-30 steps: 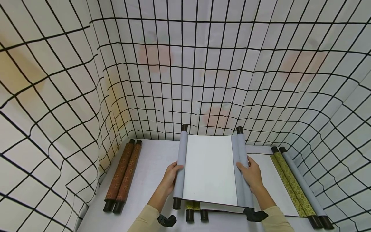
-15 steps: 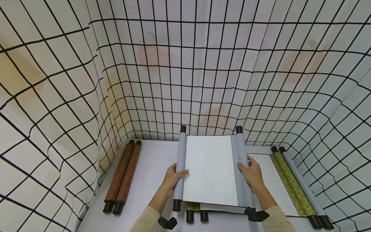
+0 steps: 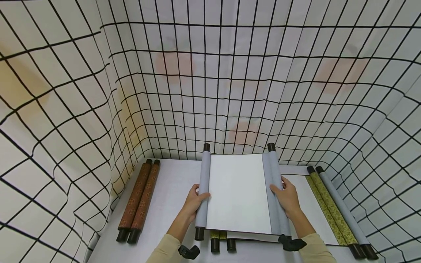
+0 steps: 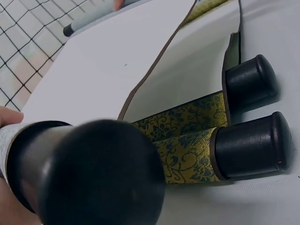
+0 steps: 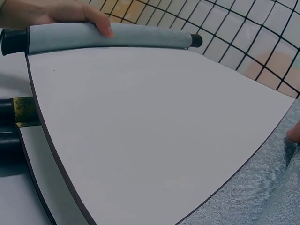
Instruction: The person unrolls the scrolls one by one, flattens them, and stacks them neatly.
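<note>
A hanging scroll with blank white paper [image 3: 238, 193] and pale grey-blue cloth ends is held partly unrolled above the table. My left hand [image 3: 193, 202] grips its left roll [image 3: 204, 175], thumb over the front. The right hand [image 3: 288, 197] holds the right roll [image 3: 273, 171] the same way, with a strip of grey-blue cloth showing beside it. Black knobs cap both rolls; in the left wrist view one knob [image 4: 103, 173] looms close. Beneath lies another open scroll with yellow-green brocade [image 4: 187, 157] ends, its middle hidden by the held one.
Two red-brown patterned rolls [image 3: 139, 199] lie side by side at the left. At the right are the lower scroll's yellow-green roll [image 3: 333, 208] and a grey roll [image 3: 343, 208] alongside. Black wire mesh [image 3: 230, 87] over white cloth encloses the back and sides.
My left thumb has shifted from the left roll across to the paper's edge and partly back. The left roll has moved slightly left and down. The right hand has barely moved.
</note>
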### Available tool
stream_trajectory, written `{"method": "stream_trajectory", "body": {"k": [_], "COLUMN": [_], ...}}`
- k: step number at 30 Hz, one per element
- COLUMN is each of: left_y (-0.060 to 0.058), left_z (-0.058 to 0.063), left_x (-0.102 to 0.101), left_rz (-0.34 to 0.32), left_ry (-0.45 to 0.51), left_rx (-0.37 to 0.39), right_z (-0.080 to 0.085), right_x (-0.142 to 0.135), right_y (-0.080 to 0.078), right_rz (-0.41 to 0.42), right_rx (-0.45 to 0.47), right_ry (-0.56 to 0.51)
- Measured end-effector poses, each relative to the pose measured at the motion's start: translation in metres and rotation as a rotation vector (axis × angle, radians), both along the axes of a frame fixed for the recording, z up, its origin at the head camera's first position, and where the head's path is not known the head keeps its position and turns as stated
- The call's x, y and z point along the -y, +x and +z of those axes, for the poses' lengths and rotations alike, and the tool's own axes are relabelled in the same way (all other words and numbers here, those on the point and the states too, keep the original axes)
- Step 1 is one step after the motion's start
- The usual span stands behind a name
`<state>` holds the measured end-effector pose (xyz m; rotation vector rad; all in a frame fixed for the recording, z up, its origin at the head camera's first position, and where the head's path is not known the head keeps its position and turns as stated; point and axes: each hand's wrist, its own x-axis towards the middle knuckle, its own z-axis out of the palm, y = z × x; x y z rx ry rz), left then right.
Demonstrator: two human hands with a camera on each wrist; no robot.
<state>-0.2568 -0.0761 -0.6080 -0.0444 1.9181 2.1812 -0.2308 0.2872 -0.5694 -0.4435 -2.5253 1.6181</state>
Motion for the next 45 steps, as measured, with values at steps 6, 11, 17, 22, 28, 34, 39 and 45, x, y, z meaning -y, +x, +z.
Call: {"method": "stream_trajectory", "body": {"k": [6, 11, 17, 22, 28, 34, 39, 45], "left_y": [-0.003, -0.004, -0.004, -0.004, -0.005, -0.006, -0.007, -0.007], "left_z": [-0.004, -0.006, -0.005, -0.006, -0.006, -0.005, -0.006, -0.007], "left_x": [0.002, 0.003, 0.004, 0.006, 0.008, 0.011, 0.011, 0.010], "left_rz": [-0.007, -0.011, -0.009, -0.008, -0.012, 0.002, 0.023, 0.038], "left_ry": [0.028, 0.046, 0.065, 0.057, 0.056, 0.049, 0.058, 0.095], "left_rx": [-0.006, -0.022, -0.011, -0.009, 0.002, -0.006, 0.004, 0.054], "right_z": [0.002, 0.004, 0.004, 0.002, 0.002, 0.002, 0.004, 0.003], "right_x": [-0.001, -0.002, -0.003, -0.004, -0.004, -0.004, -0.005, -0.005], "right_y": [0.001, 0.001, 0.001, 0.002, 0.003, 0.004, 0.005, 0.005], "right_rz": [-0.002, -0.002, -0.002, 0.000, -0.006, -0.012, -0.015, -0.013], "right_rx": [0.004, 0.001, 0.002, -0.003, 0.003, 0.012, 0.013, 0.004], "right_ry": [0.000, 0.001, 0.007, 0.013, 0.005, 0.005, 0.000, -0.008]}}
